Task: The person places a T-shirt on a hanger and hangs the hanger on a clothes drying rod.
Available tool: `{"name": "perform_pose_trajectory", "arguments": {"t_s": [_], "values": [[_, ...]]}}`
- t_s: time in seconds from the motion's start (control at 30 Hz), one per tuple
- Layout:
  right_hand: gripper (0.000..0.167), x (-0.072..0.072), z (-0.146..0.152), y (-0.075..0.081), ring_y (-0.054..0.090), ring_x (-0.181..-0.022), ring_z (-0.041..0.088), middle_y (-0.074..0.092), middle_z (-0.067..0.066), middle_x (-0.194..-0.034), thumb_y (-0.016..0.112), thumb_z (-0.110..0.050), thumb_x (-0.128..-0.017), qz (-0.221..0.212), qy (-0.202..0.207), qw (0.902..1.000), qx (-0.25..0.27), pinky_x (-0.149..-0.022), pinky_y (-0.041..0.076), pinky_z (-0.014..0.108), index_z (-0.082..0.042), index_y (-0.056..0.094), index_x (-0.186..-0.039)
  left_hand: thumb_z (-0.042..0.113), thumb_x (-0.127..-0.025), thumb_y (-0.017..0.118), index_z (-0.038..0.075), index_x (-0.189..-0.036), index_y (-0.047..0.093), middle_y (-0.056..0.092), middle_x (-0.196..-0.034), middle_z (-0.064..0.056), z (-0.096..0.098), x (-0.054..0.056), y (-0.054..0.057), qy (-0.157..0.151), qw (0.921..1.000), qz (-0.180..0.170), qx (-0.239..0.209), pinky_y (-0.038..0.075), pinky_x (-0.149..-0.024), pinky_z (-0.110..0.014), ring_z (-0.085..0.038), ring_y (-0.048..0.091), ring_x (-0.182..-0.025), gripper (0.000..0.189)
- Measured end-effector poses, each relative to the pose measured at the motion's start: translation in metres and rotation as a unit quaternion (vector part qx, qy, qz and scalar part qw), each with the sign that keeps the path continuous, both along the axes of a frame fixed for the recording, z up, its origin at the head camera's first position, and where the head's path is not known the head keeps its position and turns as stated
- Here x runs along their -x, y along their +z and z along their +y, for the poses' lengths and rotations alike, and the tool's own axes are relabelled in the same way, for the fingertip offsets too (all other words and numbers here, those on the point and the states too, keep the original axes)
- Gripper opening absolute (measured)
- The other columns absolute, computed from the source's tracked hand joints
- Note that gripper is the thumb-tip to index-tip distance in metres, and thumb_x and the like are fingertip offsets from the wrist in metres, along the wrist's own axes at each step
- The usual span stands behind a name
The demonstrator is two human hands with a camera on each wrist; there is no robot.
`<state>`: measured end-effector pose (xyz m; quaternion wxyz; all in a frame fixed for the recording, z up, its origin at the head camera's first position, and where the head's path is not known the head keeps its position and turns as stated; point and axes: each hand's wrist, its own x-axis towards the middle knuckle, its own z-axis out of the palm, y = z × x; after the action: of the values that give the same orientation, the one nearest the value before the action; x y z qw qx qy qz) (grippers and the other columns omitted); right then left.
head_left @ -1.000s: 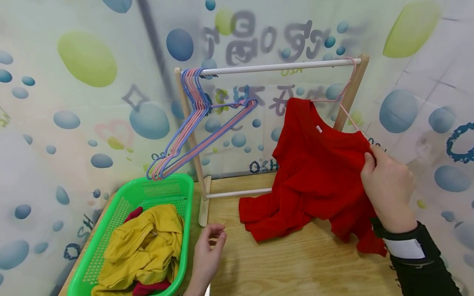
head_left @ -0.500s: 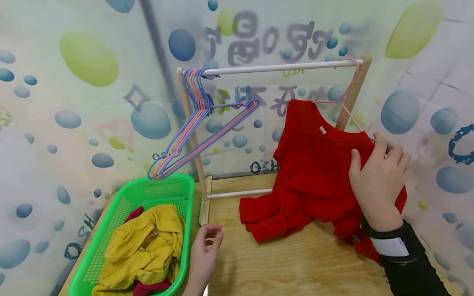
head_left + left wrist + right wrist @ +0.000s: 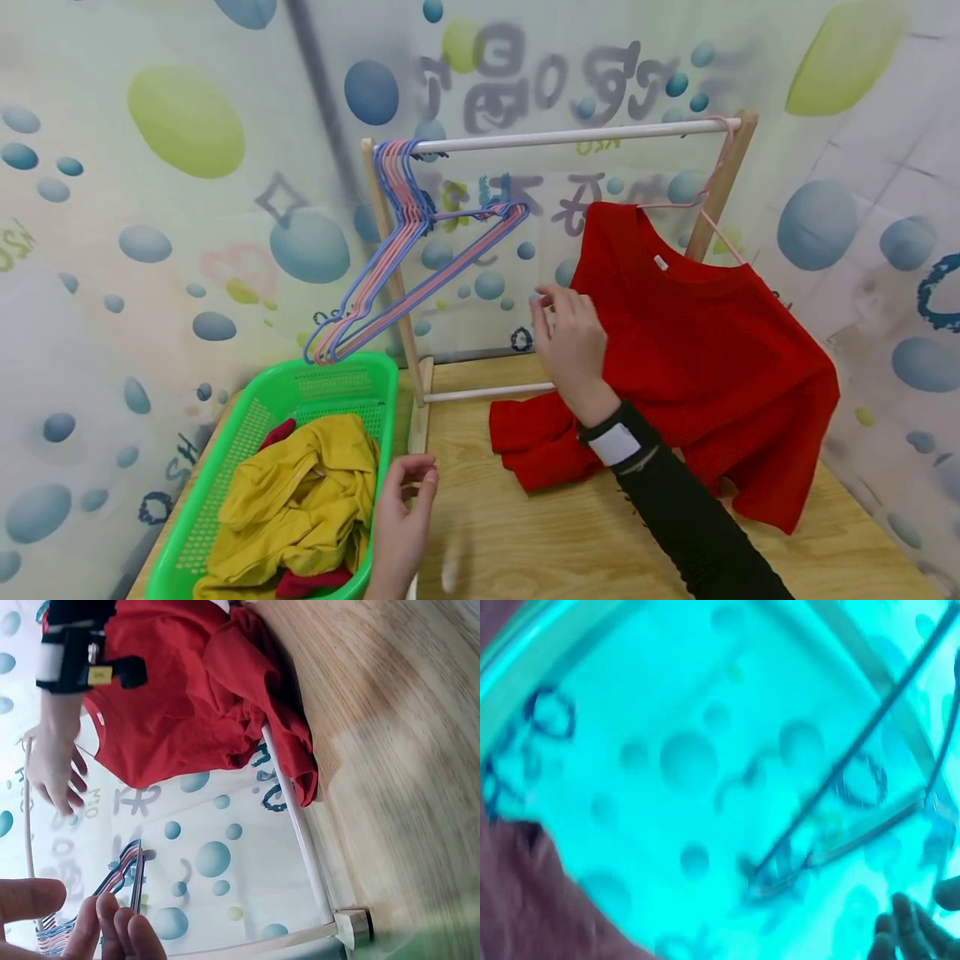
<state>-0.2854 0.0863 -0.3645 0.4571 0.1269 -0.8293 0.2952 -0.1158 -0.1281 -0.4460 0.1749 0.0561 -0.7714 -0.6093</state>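
A red long-sleeved shirt (image 3: 720,375) hangs on a pink hanger (image 3: 703,200), hooked at the right end of the rack's white rod (image 3: 570,135). Its right-hand sleeve now hangs down outward; the other sleeve lies bunched toward the tabletop. My right hand (image 3: 573,350) is raised beside the shirt's left edge, fingers loosely bent, holding nothing. Low in the middle, my left hand (image 3: 402,521) hovers by the basket's side, fingers and thumb loosely curved around nothing. In the left wrist view the shirt (image 3: 180,697) drapes down to the wooden surface.
Several blue and pink hangers (image 3: 401,221) hang bunched at the rod's left end. Below them stands a green basket (image 3: 387,425) with a yellow garment (image 3: 300,492) and some dark red cloth (image 3: 311,582). Wooden posts and a lower bar (image 3: 487,392) frame the rack.
My right hand has let go of the shirt's right shoulder and moved left across its front. The right-hand sleeve has dropped outward. My left hand has barely moved.
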Motion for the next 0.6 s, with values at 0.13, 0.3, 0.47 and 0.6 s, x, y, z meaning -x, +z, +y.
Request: {"name": "perform_pose_trajectory", "arguments": {"t_s": [0.13,0.3,0.47,0.6], "values": [[0.021,0.018,-0.038,-0.004,0.070,-0.082,0.029,0.074,0.015,-0.092,0.067,-0.019,-0.102,-0.021,0.064,0.9977,-0.005,-0.066,0.060,0.040,0.000,0.073,-0.109,0.006,-0.100,0.066,0.003,-0.113,0.067,0.070,-0.108,-0.007,-0.003,-0.001,0.001,0.008,0.9999,-0.008,0.002,0.048,-0.082,-0.024,-0.003,0.057,-0.095,0.013],[0.024,0.034,-0.075,0.005,0.071,-0.084,0.025,0.074,0.012,-0.095,0.064,-0.024,-0.105,-0.114,0.149,0.9820,0.023,-0.071,0.059,0.037,-0.002,0.073,-0.110,0.005,-0.099,0.066,0.002,-0.113,0.068,0.070,-0.108,-0.005,-0.006,-0.002,0.000,0.012,0.9999,-0.006,0.003,0.049,-0.081,-0.023,-0.001,0.057,-0.094,0.014],[0.028,0.036,-0.107,0.023,0.072,-0.092,0.024,0.076,0.013,-0.103,0.059,-0.027,-0.107,-0.206,0.242,0.9461,0.062,-0.077,0.058,0.034,-0.003,0.072,-0.117,0.004,-0.100,0.065,0.001,-0.113,0.067,0.070,-0.109,-0.007,-0.008,-0.002,0.001,0.011,0.9999,0.009,0.005,0.050,-0.083,-0.023,-0.001,0.057,-0.094,0.014],[0.030,0.032,-0.129,0.037,0.073,-0.093,0.029,0.075,0.017,-0.105,0.060,-0.027,-0.107,-0.240,0.312,0.9109,0.125,-0.072,0.058,0.028,-0.002,0.069,-0.122,0.004,-0.100,0.065,0.002,-0.112,0.067,0.070,-0.108,-0.009,-0.009,-0.001,0.002,0.015,0.9999,-0.001,0.009,0.050,-0.083,-0.024,-0.002,0.058,-0.094,0.013]]}}
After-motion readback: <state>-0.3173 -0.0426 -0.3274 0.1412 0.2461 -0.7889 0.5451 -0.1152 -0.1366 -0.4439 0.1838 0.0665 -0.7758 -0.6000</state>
